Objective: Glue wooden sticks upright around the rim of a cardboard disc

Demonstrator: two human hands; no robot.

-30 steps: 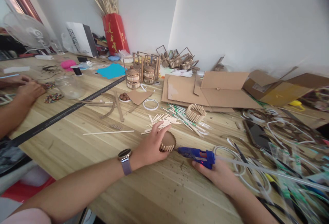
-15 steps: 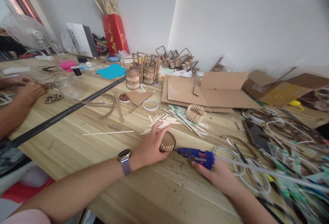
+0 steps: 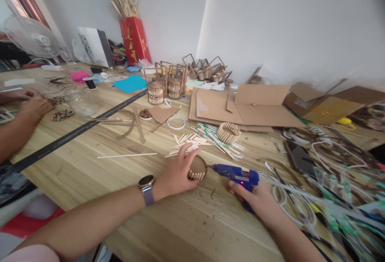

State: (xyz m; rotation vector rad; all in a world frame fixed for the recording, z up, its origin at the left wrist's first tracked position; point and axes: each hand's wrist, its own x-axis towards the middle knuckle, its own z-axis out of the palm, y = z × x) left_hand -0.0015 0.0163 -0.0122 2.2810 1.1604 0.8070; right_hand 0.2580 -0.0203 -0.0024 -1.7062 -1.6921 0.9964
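Note:
My left hand (image 3: 179, 170) curves around the left side of a small round cardboard base (image 3: 197, 166), its thumb and fingers gripping the rim. Short wooden sticks stand along the near edge of this base. In my right hand (image 3: 255, 194) is a blue hot glue gun (image 3: 236, 174) with a small red light, and its nozzle points left at the base's right edge. A clear glue stick trails from the back of the gun. Just beyond my left hand lie loose short sticks (image 3: 192, 142). Behind them stands a ring of upright sticks (image 3: 228, 133).
Flattened cardboard (image 3: 240, 109) lies at the back, beside an open box (image 3: 321, 101). Small lidded baskets (image 3: 155, 91) stand near a blue sheet (image 3: 130, 83). Cables, a phone (image 3: 300, 158) and plastic wrappers crowd the right side. Another person's hands (image 3: 33, 101) work with beads at the left.
The glue gun in my right hand has moved slightly right, its nozzle drawing away from the stick-lined edge. My left hand stays on the base, which has shifted a little.

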